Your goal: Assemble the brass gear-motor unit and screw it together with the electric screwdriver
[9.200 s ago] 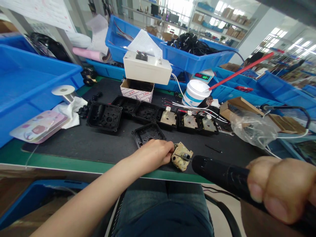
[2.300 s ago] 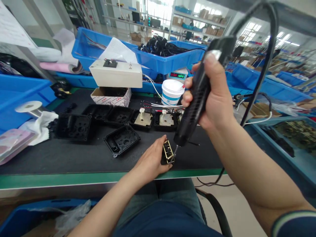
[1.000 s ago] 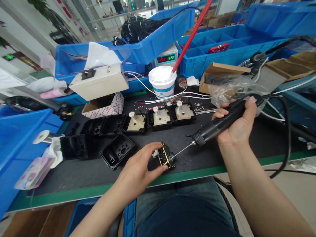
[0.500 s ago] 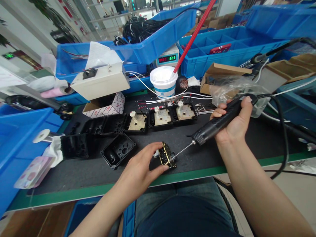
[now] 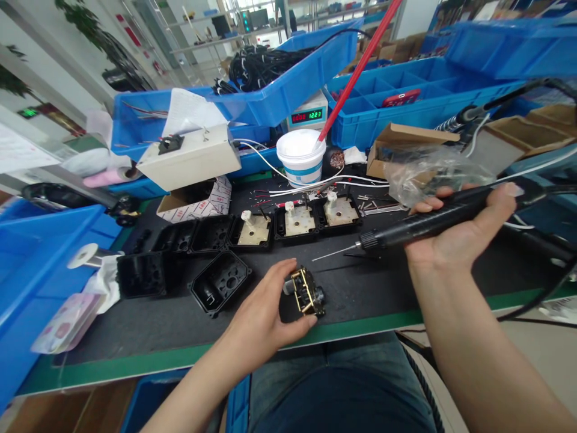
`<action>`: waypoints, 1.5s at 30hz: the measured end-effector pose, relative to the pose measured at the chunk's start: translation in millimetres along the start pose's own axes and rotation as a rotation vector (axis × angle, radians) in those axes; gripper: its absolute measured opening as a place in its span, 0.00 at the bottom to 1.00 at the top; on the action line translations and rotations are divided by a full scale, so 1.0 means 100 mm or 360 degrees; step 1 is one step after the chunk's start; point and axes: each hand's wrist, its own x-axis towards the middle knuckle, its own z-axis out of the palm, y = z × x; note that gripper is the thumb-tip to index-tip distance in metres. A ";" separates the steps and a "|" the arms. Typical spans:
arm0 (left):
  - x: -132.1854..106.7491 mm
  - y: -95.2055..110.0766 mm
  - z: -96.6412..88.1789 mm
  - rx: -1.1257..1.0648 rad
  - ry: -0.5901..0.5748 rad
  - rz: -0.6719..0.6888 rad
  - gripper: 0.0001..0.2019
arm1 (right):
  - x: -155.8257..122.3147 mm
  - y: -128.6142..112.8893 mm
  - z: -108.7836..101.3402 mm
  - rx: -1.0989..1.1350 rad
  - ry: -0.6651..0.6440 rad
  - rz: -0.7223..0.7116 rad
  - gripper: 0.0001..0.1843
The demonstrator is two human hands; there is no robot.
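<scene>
My left hand (image 5: 265, 307) grips a small gearbox-like mechanism (image 5: 306, 291) with brass posts and a black plate, thumb below and fingers above, near the bench's front edge. In my right hand (image 5: 455, 237) is a black electric screwdriver (image 5: 419, 225), its thin bit pointing left and slightly down. The bit's tip is above and apart from the mechanism. Left of my left hand lies an open black housing (image 5: 220, 282). Behind it stands a row of black housings, several with cream plates (image 5: 299, 221) and white knobs inside.
A white tub (image 5: 301, 157) with a red stick stands behind the row. Loose screws and white wires (image 5: 329, 185) lie around it. Blue bins (image 5: 288, 84) line the back, and a plastic bag (image 5: 433, 171) sits at right. A solder spool (image 5: 88, 255) is at left.
The screwdriver has swung up and to the right, its bit leaving the mechanism. My left hand still holds the mechanism, now turned a little. The whole view has shifted slightly.
</scene>
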 end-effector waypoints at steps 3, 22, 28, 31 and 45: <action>0.05 0.03 -0.03 0.0044 -0.0063 -0.0024 0.33 | -0.04 0.11 0.00 0.0009 0.0049 -0.0026 0.18; 0.10 0.02 -0.05 0.0140 -0.0060 0.0009 0.31 | -0.07 0.24 0.00 -0.0007 0.0101 0.0048 0.18; 0.12 0.08 -0.07 0.0138 -0.0125 -0.0061 0.32 | -0.04 0.15 -0.02 0.0029 0.0086 0.0010 0.18; 0.06 0.09 -0.07 0.0127 -0.0078 -0.0037 0.33 | -0.04 0.01 -0.03 0.0028 0.0072 -0.0101 0.21; -0.18 0.36 0.11 0.0976 0.0379 0.0242 0.04 | -0.26 -0.33 -0.09 -0.0125 -0.0155 0.0016 0.31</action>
